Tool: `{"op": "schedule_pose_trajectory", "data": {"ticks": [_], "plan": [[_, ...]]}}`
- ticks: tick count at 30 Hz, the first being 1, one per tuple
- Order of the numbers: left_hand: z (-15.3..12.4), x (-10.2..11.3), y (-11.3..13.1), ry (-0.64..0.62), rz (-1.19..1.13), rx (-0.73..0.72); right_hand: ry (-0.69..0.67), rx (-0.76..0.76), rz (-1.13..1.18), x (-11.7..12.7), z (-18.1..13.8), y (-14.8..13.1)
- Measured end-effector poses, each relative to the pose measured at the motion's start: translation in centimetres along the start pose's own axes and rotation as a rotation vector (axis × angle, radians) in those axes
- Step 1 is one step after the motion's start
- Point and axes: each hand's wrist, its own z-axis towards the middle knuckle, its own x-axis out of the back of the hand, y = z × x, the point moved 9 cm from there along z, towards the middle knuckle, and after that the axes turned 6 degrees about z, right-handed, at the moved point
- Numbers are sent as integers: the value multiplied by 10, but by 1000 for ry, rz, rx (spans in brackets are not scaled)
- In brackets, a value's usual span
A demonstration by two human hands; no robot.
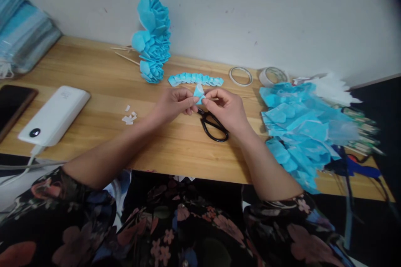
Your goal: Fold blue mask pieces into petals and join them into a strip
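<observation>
Between my left hand and my right hand is a small folded blue petal, pinched from both sides by thumbs and fingers. It has a pale patch near its upper tip. Black-handled scissors lie on the table under my right hand, their blades mostly hidden. Just beyond my hands runs a row of overlapping blue petals. Several small white strips lie to the left of my left hand.
Blue artificial flowers on sticks stand against the wall. Tape rolls lie at the back. A pile of blue sheets covers the right side. On the left are a white power bank, a phone and a packed blue-grey bundle.
</observation>
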Motion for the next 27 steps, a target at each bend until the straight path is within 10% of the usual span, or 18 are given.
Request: {"op": "schedule_pose_trajectory", "data": {"ticks": [27], "plan": [[0,1,-7,36,36,78,-153,-92,186,-9,1,28]]}}
